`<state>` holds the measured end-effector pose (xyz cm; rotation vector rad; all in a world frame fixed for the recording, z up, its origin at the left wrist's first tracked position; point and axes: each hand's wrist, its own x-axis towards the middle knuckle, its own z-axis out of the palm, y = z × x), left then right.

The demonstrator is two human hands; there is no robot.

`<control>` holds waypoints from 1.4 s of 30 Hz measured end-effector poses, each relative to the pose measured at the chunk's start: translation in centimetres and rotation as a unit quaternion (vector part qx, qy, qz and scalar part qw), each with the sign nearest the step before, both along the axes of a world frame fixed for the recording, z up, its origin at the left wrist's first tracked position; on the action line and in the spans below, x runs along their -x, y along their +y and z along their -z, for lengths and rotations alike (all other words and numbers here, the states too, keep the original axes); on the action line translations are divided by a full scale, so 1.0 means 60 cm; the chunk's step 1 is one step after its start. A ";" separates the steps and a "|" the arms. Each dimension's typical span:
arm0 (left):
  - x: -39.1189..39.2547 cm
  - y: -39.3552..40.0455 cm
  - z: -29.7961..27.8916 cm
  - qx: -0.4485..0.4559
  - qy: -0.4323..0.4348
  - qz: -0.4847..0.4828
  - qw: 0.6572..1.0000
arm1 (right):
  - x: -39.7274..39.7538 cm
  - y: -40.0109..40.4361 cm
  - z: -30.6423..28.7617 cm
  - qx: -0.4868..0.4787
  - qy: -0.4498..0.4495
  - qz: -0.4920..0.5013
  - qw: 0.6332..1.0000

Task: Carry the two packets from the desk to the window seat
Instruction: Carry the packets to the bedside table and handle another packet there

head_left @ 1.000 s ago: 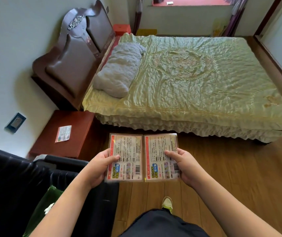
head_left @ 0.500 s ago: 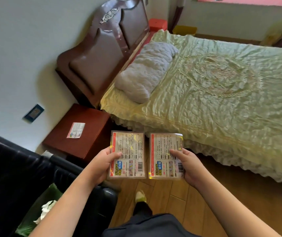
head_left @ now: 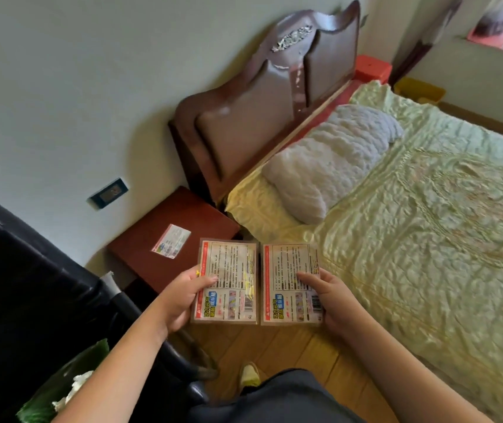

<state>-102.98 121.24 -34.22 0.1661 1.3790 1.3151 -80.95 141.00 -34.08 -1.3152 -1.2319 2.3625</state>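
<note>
I hold two flat printed packets side by side at chest height, printed backs facing up. My left hand point(head_left: 183, 300) grips the left packet point(head_left: 228, 282) by its left edge. The right packet point(head_left: 289, 285) is gripped at its right edge by my right hand point(head_left: 332, 300). A narrow gap separates the two packets. The red window seat point(head_left: 500, 35) shows at the top right corner, far beyond the bed, with a small white item on it.
A bed with a pale green quilt point(head_left: 427, 224) and a grey pillow point(head_left: 329, 160) fills the right. A red-brown nightstand point(head_left: 152, 251) with a third packet point(head_left: 171, 240) stands ahead. A black chair point(head_left: 30, 285) is at my left. Wood floor point(head_left: 289, 355) lies underfoot.
My view has swung left and closer to the nightstand and bed corner. The window seat has slid to the top right. Both hands keep the packets in the same grip.
</note>
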 end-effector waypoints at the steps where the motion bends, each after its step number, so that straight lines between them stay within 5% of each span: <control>1: 0.016 0.007 0.000 0.004 0.002 -0.007 1.000 | 0.022 0.010 0.000 0.003 -0.001 -0.005 1.000; 23: 0.239 0.104 0.032 0.099 0.045 -0.287 0.952 | 0.490 0.255 0.055 0.071 -0.037 -0.283 0.956; 35: 0.261 0.040 0.080 0.145 -0.022 -0.441 0.885 | 0.653 0.201 0.110 0.114 -0.073 -0.363 0.922; 42: 0.338 -0.007 0.125 0.163 -0.035 -0.446 0.880 | 0.711 0.132 0.174 0.120 -0.092 -0.330 0.932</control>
